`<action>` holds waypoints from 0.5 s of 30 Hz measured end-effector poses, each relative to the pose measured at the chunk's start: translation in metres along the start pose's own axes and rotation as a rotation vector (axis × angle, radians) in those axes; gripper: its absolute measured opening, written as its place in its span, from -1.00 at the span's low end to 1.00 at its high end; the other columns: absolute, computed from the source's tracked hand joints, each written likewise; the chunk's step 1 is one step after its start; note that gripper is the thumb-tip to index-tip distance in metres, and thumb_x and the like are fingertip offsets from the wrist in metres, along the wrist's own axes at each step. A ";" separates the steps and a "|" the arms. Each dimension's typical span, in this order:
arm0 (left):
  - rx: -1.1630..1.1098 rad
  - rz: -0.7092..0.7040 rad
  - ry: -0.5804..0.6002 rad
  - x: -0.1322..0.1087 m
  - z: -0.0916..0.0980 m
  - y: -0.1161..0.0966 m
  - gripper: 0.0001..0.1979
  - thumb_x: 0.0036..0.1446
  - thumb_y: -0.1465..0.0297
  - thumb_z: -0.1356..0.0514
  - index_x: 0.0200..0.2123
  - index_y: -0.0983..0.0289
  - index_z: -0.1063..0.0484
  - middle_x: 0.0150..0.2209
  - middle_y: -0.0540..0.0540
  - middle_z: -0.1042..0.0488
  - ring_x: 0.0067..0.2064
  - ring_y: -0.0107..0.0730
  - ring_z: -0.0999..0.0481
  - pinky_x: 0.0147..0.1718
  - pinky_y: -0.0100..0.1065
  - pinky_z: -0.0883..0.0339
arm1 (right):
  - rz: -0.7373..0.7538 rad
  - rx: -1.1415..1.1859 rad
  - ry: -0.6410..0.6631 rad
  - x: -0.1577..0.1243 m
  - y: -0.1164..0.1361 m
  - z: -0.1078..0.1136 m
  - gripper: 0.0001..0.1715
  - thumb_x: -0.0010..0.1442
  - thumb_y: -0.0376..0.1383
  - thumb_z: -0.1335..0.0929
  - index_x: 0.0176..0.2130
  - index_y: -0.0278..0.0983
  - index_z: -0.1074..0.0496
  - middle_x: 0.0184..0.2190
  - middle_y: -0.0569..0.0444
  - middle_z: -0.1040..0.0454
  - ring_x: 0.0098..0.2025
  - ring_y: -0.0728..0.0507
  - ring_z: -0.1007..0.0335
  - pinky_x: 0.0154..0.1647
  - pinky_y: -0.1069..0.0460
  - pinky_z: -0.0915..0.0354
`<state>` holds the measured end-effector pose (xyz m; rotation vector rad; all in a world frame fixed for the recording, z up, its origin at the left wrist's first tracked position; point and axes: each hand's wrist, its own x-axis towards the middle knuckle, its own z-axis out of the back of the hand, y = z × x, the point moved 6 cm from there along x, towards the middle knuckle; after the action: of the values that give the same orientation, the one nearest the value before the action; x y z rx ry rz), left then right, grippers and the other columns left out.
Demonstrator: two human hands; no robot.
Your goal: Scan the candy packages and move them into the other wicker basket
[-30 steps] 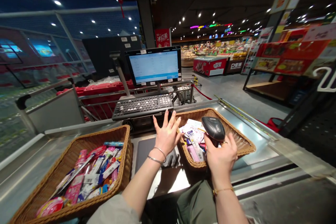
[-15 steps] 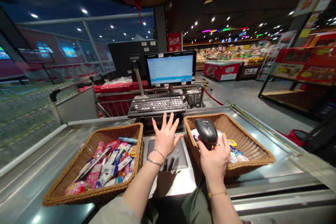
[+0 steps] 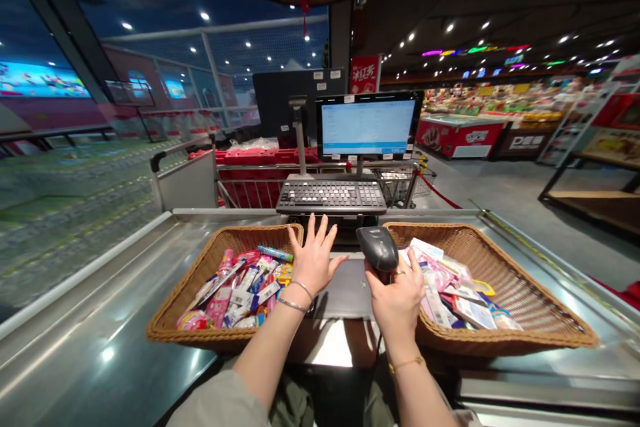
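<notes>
My right hand (image 3: 395,297) grips a dark handheld barcode scanner (image 3: 377,248) upright, between two wicker baskets. My left hand (image 3: 314,258) hovers with fingers spread over the counter's dark scan plate (image 3: 345,290), beside the right rim of the left basket (image 3: 175,310). That basket is full of colourful small packets (image 3: 240,287). The right basket (image 3: 540,313) holds several packets (image 3: 450,290) in its left half. Bracelets ring both wrists.
A keyboard (image 3: 331,197) and a lit monitor (image 3: 367,127) stand just behind the baskets. Steel counter (image 3: 100,347) stretches left and right. Red shopping carts (image 3: 260,173) sit behind the till; store shelves and freezers lie far right.
The view has swung left, so baskets, till and hands now sit further right in frame. My left hand stays spread; my right hand keeps the scanner, now slightly closer to the left hand.
</notes>
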<state>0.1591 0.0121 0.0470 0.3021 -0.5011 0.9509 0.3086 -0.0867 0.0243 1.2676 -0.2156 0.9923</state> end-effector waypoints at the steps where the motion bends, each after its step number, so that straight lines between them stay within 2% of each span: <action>1: 0.005 0.013 0.003 -0.003 -0.001 0.006 -0.37 0.26 0.02 -0.03 0.31 0.17 -0.16 0.40 0.18 0.00 0.43 0.09 0.16 0.22 0.50 0.47 | 0.011 0.005 0.012 -0.002 0.003 -0.004 -0.51 0.12 -0.06 -0.37 -0.06 -0.30 -0.51 0.02 -0.15 -0.50 0.30 -0.35 -0.11 0.27 -0.30 0.00; 5: 0.036 0.065 0.021 -0.013 -0.001 0.032 -0.34 0.24 0.01 -0.04 0.31 0.19 -0.16 0.40 0.19 -0.01 0.43 0.10 0.14 0.21 0.51 0.43 | 0.065 0.032 0.035 -0.010 0.019 -0.020 -0.53 0.14 -0.07 -0.35 -0.07 -0.30 -0.51 0.02 -0.15 -0.50 0.29 -0.36 -0.12 0.26 -0.31 -0.01; 15: 0.073 0.234 0.096 -0.038 0.000 0.104 -0.43 0.25 0.09 -0.06 0.27 0.18 -0.24 0.38 0.23 -0.08 0.42 0.16 0.11 0.19 0.53 0.46 | 0.138 0.050 0.134 -0.027 0.051 -0.052 -0.58 0.16 -0.09 -0.32 -0.09 -0.29 -0.51 0.06 -0.11 -0.49 0.29 -0.36 -0.10 0.26 -0.33 0.04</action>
<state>0.0546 0.0430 0.0303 0.2659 -0.4198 1.2071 0.2370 -0.0571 0.0252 1.2390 -0.1774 1.2032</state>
